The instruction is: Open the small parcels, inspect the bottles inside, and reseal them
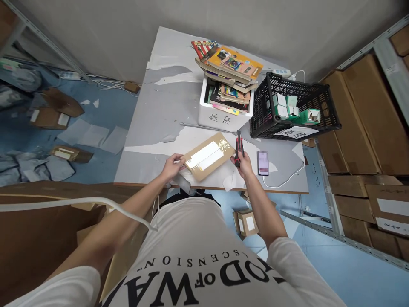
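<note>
1. Package (209,157): between the hands, its left end pinched in the left hand (173,165).
2. White box (207,113) of books (230,70): beyond the hands, nearer the right one.
3. Right hand (244,165): closed around a black-and-red tool (239,147), apart from the left.
4. Phone (263,163): just right of the right hand.

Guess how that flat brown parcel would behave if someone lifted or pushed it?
The brown parcel would probably feel fairly stiff, as its edges look straight. Being flat and rectangular, it seems unlikely to roll. Its shiny tape may be slippery.
</note>
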Motion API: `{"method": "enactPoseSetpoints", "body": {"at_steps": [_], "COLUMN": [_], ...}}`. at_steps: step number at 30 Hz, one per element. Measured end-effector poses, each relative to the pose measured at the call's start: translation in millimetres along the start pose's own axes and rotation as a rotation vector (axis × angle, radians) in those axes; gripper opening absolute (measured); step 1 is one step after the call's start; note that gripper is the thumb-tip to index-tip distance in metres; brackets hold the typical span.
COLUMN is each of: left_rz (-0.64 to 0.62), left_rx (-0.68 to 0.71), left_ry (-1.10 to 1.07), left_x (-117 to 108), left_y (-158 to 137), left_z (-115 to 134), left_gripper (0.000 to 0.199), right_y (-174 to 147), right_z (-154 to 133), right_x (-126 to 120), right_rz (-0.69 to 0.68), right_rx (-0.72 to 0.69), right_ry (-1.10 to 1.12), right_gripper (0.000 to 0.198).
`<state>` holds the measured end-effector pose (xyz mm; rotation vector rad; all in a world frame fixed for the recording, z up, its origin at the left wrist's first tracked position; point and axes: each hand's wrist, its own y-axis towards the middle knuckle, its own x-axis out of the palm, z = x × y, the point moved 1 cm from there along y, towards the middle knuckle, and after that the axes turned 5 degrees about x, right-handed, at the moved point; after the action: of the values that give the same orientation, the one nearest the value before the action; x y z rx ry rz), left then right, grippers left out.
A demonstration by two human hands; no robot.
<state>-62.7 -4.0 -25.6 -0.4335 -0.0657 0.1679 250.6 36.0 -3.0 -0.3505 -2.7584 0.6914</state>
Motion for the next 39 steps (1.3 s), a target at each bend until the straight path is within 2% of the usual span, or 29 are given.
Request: {"method": "enactPoseSetpoints", "body": {"at_steps": [4, 8, 14, 17, 20, 23, 25, 28, 31, 33, 35, 39], "left_rz": [0.07, 0.05, -0.019, -0.057, -0.103, -0.105, -0.086, -0.127, -0.164, -0.219, -0.276, -0.27], "left_rx": [-0.041, -0.181, -0.272, -0.257, -0.21, -0.122, -0.027, 0.181, 0.361, 0.388, 0.353, 0.272], "left_ry": [-0.063, -0.203, -0.202, -0.099, 0.092, 0.384, 0.535, 0.591, 0.584, 0.536, 0.453, 0.275], "left_x": [6, 16, 21, 19, 12, 4, 3, 12, 29, 41, 51, 59], "left_y": [-39, -67, -75, -73, -68, -49, -26, 21, 70, 96, 112, 122], "left_z": [-18, -29, -35, -38, -39, -29, -14, 16, 38, 43, 40, 30], "left_gripper": [0.046, 0.046, 0.049, 0.05, 0.051, 0.053, 0.055, 0.058, 0.061, 0.058, 0.052, 0.044], "right_y": [39, 55, 49, 40, 22, -12, -43, -92, -128, -143, -150, -147], "right_z": [-21, -23, -15, -14, -14, -5, 11, 46, 80, 95, 104, 107], "right_x": [26, 43, 53, 57, 51, 30, 13, -6, -6, 2, 14, 26], "right_rz": [-0.069, -0.109, -0.114, -0.102, -0.072, -0.022, 0.037, 0.099, 0.112, 0.118, 0.129, 0.173], "right_rx": [0.038, 0.026, -0.105, -0.139, -0.161, -0.165, -0.13, -0.014, 0.093, 0.141, 0.154, 0.123], "right_ry": [-0.169, -0.305, -0.393, -0.387, -0.371, -0.361, -0.342, -0.235, -0.042, 0.081, 0.184, 0.273], "right_gripper": [0.026, 0.027, 0.029, 0.028, 0.026, 0.029, 0.033, 0.038, 0.043, 0.045, 0.045, 0.043]}}
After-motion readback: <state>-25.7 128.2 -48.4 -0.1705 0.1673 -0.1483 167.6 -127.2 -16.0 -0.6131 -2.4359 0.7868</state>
